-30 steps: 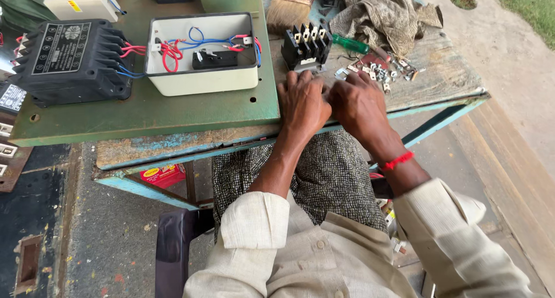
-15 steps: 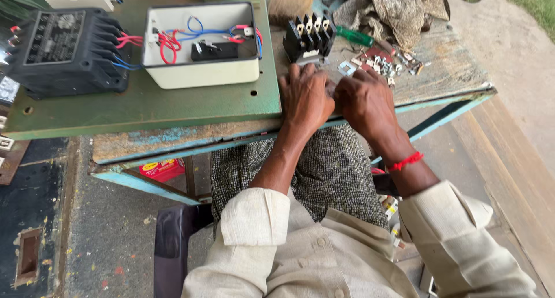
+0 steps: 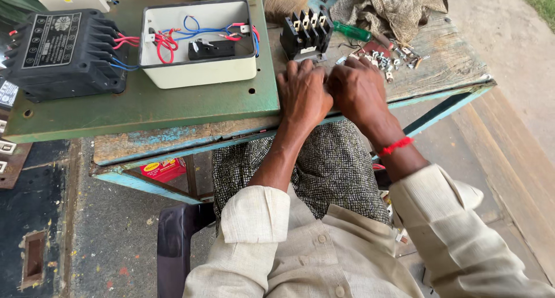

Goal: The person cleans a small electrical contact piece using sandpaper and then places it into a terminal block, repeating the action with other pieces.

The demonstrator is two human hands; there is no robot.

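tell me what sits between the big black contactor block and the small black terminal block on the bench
In the head view, an open cream box with red and blue wires lies between the big black block and the small terminal block, on the green plate.

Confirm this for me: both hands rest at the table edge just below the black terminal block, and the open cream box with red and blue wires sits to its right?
Not quite. In the head view the open cream box sits left of the black terminal block, not right. The left hand and right hand do rest just below the block.
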